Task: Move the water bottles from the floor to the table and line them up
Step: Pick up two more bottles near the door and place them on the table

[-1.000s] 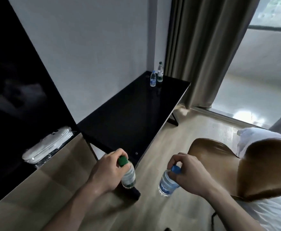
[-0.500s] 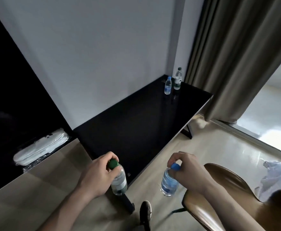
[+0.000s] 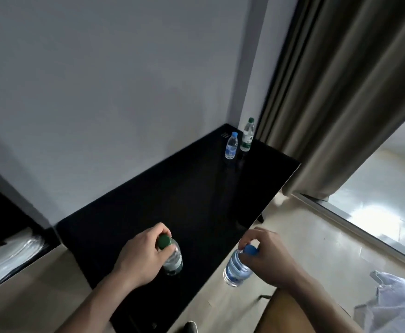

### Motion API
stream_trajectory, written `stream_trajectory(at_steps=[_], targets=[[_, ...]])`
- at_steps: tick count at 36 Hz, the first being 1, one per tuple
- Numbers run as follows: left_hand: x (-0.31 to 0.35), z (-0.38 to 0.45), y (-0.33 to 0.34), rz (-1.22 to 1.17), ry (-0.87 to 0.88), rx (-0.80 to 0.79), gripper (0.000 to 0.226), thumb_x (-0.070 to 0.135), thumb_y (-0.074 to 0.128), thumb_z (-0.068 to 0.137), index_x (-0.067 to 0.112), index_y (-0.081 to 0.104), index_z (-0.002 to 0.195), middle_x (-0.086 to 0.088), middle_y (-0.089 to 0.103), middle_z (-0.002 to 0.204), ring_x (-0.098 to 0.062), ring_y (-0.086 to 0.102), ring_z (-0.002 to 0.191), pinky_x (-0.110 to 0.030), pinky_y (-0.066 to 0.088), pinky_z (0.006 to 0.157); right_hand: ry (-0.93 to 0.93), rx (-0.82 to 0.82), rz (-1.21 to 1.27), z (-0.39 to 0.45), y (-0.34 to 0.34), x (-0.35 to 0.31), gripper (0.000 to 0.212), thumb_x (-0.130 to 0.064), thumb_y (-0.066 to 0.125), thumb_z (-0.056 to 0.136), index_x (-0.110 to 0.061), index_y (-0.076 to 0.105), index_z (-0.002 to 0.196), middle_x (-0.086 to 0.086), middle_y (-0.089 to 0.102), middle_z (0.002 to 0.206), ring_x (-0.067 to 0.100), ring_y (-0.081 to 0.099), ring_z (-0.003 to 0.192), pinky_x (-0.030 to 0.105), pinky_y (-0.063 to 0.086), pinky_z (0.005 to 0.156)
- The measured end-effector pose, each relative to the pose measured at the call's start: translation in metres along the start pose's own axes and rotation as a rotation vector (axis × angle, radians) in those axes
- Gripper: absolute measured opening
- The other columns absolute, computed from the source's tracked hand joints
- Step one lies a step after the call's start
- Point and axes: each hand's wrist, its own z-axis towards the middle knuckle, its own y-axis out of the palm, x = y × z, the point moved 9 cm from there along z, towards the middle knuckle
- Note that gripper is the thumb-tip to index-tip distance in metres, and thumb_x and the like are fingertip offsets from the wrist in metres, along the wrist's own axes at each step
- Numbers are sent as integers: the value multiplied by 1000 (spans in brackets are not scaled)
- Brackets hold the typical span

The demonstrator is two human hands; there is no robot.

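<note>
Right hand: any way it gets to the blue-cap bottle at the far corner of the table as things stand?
Probably not yet. The right hand already grips a blue-cap bottle by the neck, and the far blue-cap bottle stands across the whole black table; nothing blocks the path.

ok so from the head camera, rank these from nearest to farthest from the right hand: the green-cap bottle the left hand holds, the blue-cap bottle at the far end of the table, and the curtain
1. Held green-cap bottle, just to the left of the right hand, over the table's near end.
2. Far blue-cap bottle, standing at the table's far corner.
3. Curtain, beyond the table, to the right.
</note>
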Motion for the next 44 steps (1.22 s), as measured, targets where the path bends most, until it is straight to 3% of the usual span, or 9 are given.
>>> stream_trajectory(at_steps=[3,10,20,29,34,37,44], targets=[[9,29,3,16,10,-26,16,50,63,88,42,49,92,21,60,85,0,60,70,-19,42,57,29,-9,-34,21,-9,9,16,-24,69,73,-39,64,73,-16,61,88,5,61,75,25,54,65],[13,82,6,-26,-8,-17,14,48,62,89,42,49,91,20,61,85,4,60,70,-17,43,56,21,-35,-49,80,-33,18,20,-18,71,75,-37,65,74,-12,64,89,3,58,68,14,42,58],[29,140,35,-41,-111,-23,14,47,62,90,41,49,88,19,61,85,1,60,66,-16,41,53,-25,-123,-36,173,-48,57,14,-21,72,71,-34,67,73,-13,63,85,6,59,69,16,44,58],[65,230,84,2,-220,-38,17,50,62,90,42,48,88,18,61,82,5,60,71,-18,44,52,-86,-210,-45,275,-65,128,18,-27,69,68,-43,64,76,-21,60,86,-1,59,79,15,43,61],[81,271,106,31,-290,-30,18,53,59,92,41,45,92,19,60,85,-2,61,68,-19,46,55,-85,-270,-46,323,-83,161,21,-28,67,69,-46,63,79,-28,57,94,-4,59,82,15,44,57],[94,296,122,34,-315,-28,19,50,59,94,39,44,95,17,59,86,-2,61,71,-19,45,57,-106,-305,-73,356,-98,176,16,-31,67,68,-43,63,79,-22,59,91,-1,60,79,15,45,60],[119,323,146,-18,-342,5,15,47,58,96,37,49,103,16,59,92,-3,60,78,-21,52,67,-126,-316,-147,407,-117,193,17,-22,64,73,-39,63,75,-19,57,92,4,60,79,27,55,68]])
